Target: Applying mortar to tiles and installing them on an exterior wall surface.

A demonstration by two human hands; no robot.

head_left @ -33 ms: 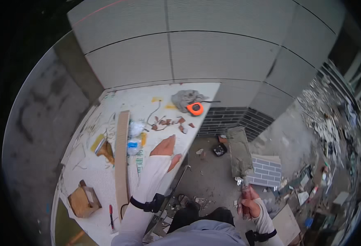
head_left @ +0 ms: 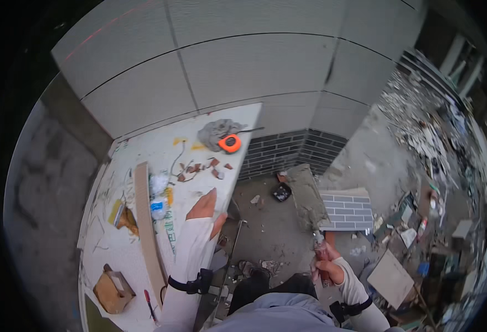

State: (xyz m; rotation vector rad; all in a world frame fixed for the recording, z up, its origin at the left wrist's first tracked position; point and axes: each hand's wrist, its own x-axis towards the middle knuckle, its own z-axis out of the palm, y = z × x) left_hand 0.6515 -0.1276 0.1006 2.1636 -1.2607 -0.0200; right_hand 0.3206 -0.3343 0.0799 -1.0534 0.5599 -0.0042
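My left hand (head_left: pixel 202 207) rests on the white board (head_left: pixel 199 138) near its right edge. Its fingers are stretched out and the thumb stands apart, with nothing held. Low on the right, my right hand (head_left: pixel 330 265) is wrapped round the reddish-brown handle of a trowel (head_left: pixel 308 202). A thick layer of grey mortar coats the trowel's long rectangular blade, which points away from me. Just right of the blade lies a grey brick-patterned tile panel (head_left: pixel 347 210). The fingers' undersides are hidden.
On the board are an orange tape measure (head_left: pixel 229 143), a grey rag (head_left: pixel 216 131), reddish shards (head_left: pixel 199 167), a long tan strip (head_left: pixel 147 221), a brush (head_left: pixel 124 216), a cardboard box (head_left: pixel 113 290) and a red marker (head_left: pixel 150 304). A tiled wall (head_left: pixel 249 72) stands ahead; rubble (head_left: pixel 431 133) lies right.
The whole view has turned rightward, so the board and wall sit further left. My right hand still grips the trowel, and my left hand stays on the board.
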